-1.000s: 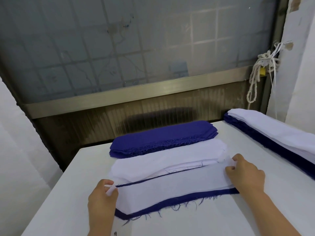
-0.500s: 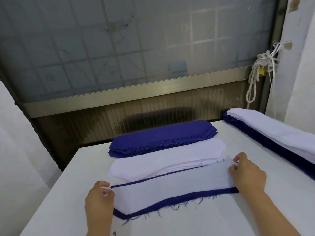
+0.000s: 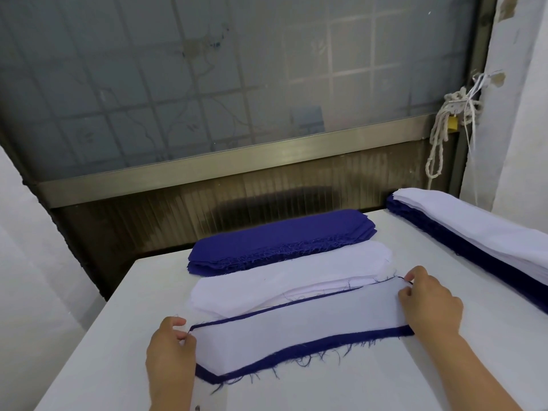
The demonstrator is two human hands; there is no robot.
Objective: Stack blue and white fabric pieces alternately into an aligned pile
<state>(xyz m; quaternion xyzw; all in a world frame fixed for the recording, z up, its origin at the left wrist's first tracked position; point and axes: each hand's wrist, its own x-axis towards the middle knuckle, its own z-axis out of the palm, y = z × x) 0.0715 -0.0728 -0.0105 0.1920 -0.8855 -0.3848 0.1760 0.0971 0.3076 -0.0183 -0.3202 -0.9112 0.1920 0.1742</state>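
Observation:
A white fabric piece [image 3: 296,330] lies on a blue fabric piece [image 3: 311,350] near the table's front, with a blue border showing along its near and far edges. My left hand [image 3: 169,351] pinches the white piece's left end. My right hand [image 3: 430,304] pinches its right end with curled fingers. Behind lies a stack of white pieces [image 3: 284,277], and further back a stack of blue pieces [image 3: 278,238].
A long pile of white-over-blue fabric [image 3: 474,238] runs along the table's right side. The white table [image 3: 326,390] ends at the left and far edges. A window wall stands behind, with a knotted rope [image 3: 444,129] hanging at the right.
Both hands have drawn the white piece slightly toward me and lowered it onto the blue piece. More blue edge shows along the far side now.

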